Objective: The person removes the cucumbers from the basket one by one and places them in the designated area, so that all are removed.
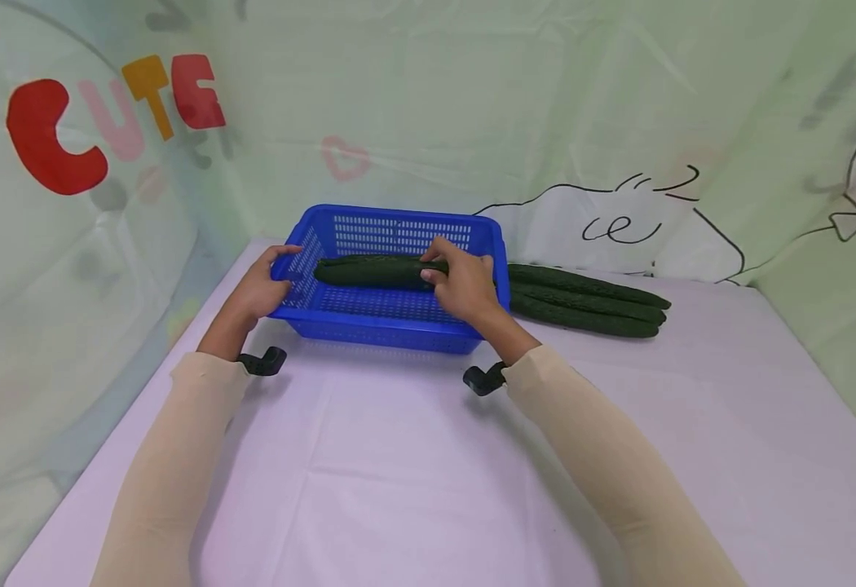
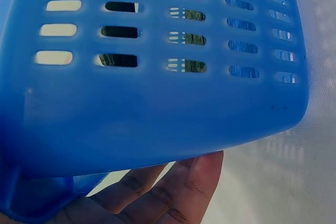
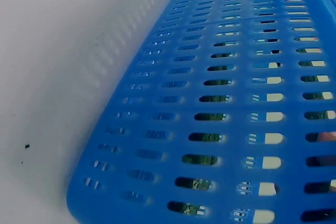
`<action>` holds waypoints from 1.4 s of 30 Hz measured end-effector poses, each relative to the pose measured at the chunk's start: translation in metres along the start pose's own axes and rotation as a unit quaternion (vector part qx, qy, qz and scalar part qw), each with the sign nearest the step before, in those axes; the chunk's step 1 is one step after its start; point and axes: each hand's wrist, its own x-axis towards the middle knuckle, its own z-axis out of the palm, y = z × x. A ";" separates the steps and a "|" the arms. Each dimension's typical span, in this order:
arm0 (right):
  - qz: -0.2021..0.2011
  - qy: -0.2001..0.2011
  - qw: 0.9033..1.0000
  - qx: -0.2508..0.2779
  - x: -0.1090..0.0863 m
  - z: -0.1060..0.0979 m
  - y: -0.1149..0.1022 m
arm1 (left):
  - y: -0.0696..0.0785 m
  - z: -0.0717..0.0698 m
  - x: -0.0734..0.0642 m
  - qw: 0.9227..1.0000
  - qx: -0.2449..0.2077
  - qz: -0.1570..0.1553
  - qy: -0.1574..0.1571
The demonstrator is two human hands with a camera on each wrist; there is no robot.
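Note:
A blue slotted plastic basket (image 1: 384,333) stands on the table. My left hand (image 1: 255,285) holds its left end by the rim; in the left wrist view, the fingers (image 2: 202,182) lie against the lower edge of the basket wall (image 2: 157,119). Over the basket, my right hand (image 1: 463,281) grips a long dark green cucumber (image 1: 377,273) near its right end, thumb and fingers round it. It lies lengthwise inside, seemingly with another along it, though their overlap is hard to separate. Through the slots of the basket wall (image 3: 173,108), dark green shows in two rows in the right wrist view.
Several more cucumbers (image 1: 589,302) lie side by side on the table, just right of the basket. A pale cloth (image 1: 399,456) covers the table. Printed curtains (image 1: 413,106) hang behind and at both sides.

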 end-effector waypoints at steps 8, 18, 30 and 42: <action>-0.026 0.031 0.999 0.001 -0.006 -0.009 -0.001 | 0.000 0.001 0.001 1.000 -0.007 0.008 0.000; -0.026 0.065 0.997 -0.014 -0.030 -0.046 0.016 | 0.003 0.001 0.002 1.000 0.004 0.000 0.001; -0.007 0.074 0.997 -0.014 -0.062 -0.083 0.047 | 0.000 -0.001 -0.004 1.000 0.006 -0.001 0.001; 0.006 0.054 0.997 -0.052 -0.099 -0.122 0.071 | 0.001 0.002 -0.004 1.000 -0.005 0.000 -0.001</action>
